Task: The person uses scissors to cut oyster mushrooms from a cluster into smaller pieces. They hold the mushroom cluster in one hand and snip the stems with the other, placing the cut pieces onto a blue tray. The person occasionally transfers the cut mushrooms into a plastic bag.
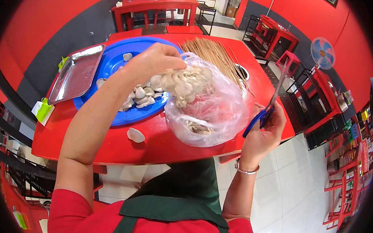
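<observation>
My left hand [161, 59] grips a cluster of oyster mushrooms [187, 80] above a clear plastic bag [233, 114]. More mushrooms [199, 127] lie inside the bag. In my right hand [265, 134], right of the bag, is a pair of scissors with blue handles [259, 121], its blades pointing up and away. Beneath my left forearm, cut mushroom pieces [144, 96] rest in a round blue plastic tray [123, 119]. One loose mushroom piece [136, 135] lies on the red table [162, 146] near its front edge.
A metal tray [76, 74] leans over the blue tray's left rim. Many thin wooden skewers [211, 55] lie behind the bag, partly over a dark round opening [241, 71] in the table. A tissue pack [43, 111] sits at the left edge. Farther right stands a fan [323, 53].
</observation>
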Tool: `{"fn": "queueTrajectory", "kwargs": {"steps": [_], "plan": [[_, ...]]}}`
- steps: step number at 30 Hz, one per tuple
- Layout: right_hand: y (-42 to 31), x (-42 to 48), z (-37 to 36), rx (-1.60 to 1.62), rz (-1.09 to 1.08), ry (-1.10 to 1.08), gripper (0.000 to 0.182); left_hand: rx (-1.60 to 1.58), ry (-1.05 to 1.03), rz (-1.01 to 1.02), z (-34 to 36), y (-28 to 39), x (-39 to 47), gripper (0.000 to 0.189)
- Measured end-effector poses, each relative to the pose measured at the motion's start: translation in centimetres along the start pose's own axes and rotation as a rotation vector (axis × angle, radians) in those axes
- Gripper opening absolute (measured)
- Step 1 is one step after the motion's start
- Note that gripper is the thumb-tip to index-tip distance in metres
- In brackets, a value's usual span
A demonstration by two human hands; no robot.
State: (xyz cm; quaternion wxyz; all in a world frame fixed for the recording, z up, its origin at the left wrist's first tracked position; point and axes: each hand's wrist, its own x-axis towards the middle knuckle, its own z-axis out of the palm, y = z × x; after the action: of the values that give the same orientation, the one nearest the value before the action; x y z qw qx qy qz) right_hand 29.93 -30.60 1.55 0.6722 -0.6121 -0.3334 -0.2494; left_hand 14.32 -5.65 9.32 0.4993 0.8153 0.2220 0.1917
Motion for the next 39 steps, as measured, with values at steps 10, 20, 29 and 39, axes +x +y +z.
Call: {"fn": "queueTrajectory", "kwargs": {"steps": [10,20,29,39], "plan": [[-1.3,-0.3,1.2,0.165,0.088,-0.185,0.039,-1.139,-0.086,-0.226,-2.6,-3.5,-1.8,0.037],[-6.2,-0.9,0.5,0.344,0.263,-0.463,0.042,-1.101,0.067,-0.18,-3.1,-4.6,-5.2,0.031],[2.0,1.7,2.2,-0.406,0.012,-0.336,0.03,-1.002,0.163,-0.35,-4.3,-6.0,-8.0,0.028],[1.6,1.5,4.2,-0.263,0.001,-0.531,0.022,-1.261,-0.001,-0.142,-2.5,-7.7,-8.6,0.041]]}}
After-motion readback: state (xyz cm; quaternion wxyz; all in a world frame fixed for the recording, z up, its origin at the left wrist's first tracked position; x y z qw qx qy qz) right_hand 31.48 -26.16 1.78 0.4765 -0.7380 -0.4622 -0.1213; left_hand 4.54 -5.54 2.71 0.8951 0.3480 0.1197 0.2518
